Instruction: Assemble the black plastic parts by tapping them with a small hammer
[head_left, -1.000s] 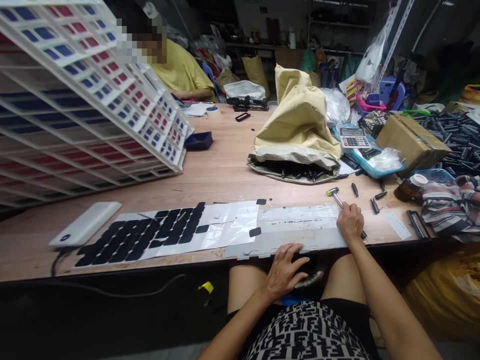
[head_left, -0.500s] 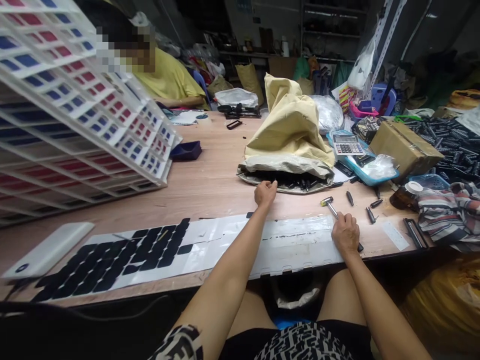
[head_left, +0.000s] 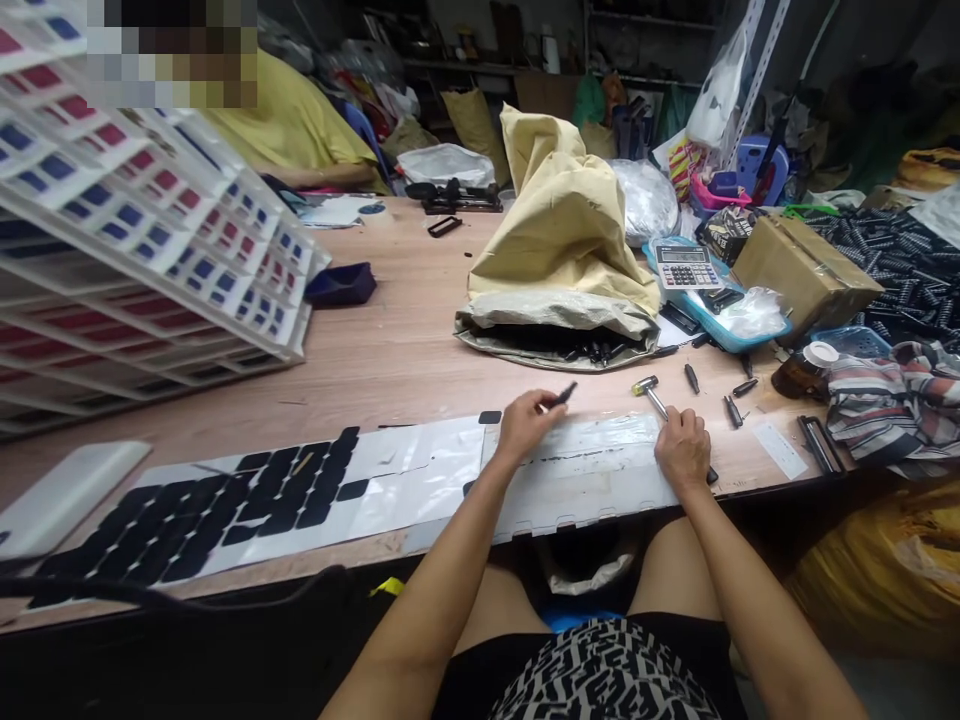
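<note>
Between the fingers of my left hand (head_left: pixel 525 425) is a small black tapered part (head_left: pixel 565 393), its tip pointing up and right. The hand hovers over the white sheet (head_left: pixel 420 450) at the table's near side. My right hand (head_left: pixel 684 447) is wrapped round the handle of a small hammer (head_left: pixel 654 397), whose yellowish-tipped head points away from me. Beyond my left hand lies a beige sack (head_left: pixel 562 230), its mouth facing me with similar black parts inside. Several loose black parts (head_left: pixel 691 379) lie to the right of the hammer.
Rows of black pads (head_left: pixel 187 510) cover the sheet's left part. A white plastic crate (head_left: pixel 225 250) leans in from the left. On the right are a calculator (head_left: pixel 686 268), a blue tray (head_left: pixel 739 335), a cardboard box (head_left: pixel 802 270) and a brown jar (head_left: pixel 799 375). A person in yellow (head_left: pixel 292 120) sits opposite.
My left hand has come back from the sack's mouth toward me, now with a black part showing in its fingers. My right hand stays on the hammer. The camera view has shifted slightly.
</note>
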